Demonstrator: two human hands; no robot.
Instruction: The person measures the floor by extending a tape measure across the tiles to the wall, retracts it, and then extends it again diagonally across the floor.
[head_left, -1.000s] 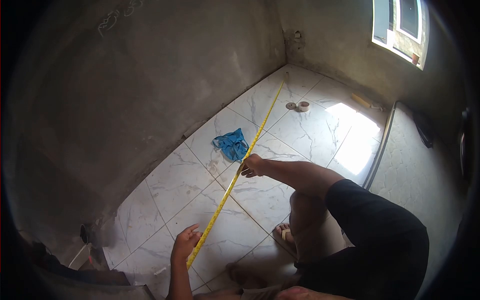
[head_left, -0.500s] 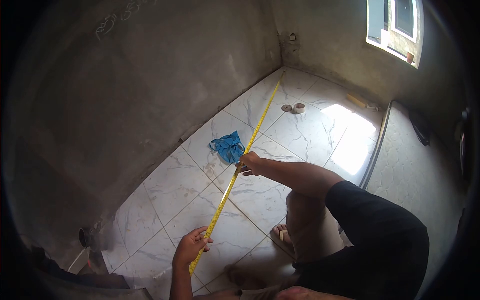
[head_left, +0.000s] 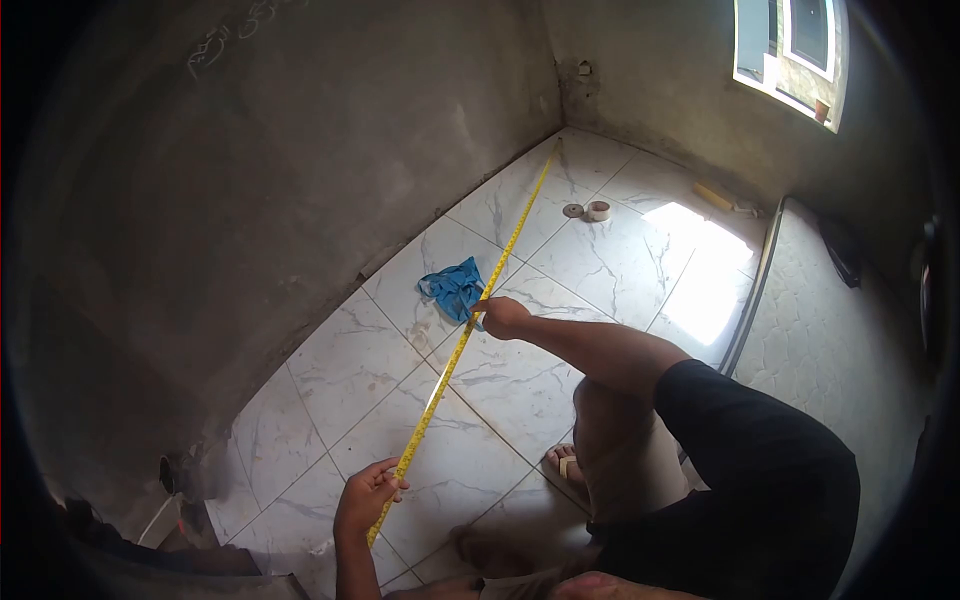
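A yellow tape measure blade (head_left: 437, 395) stretches over the floor from the lower left to the far corner. My left hand (head_left: 366, 497) pinches its near part between thumb and fingers. Farther along, my right hand (head_left: 503, 318) is closed on the blade with the arm reaching across from the right. Just beyond the right hand lies a crumpled blue cloth (head_left: 455, 287), close against the left side of the tape. The tape's case is not visible.
White marbled tiles (head_left: 330, 390) cover the floor beside a bare grey wall (head_left: 300, 150). A roll of tape (head_left: 598, 211) and a small dark disc (head_left: 573, 211) lie toward the back. A mattress (head_left: 810, 340) stands at the right. A sandalled foot (head_left: 566, 463) is near my knee.
The tape blade has shifted slightly left, its far end nearer the left wall. Both my hands have moved a little left with it, still gripping.
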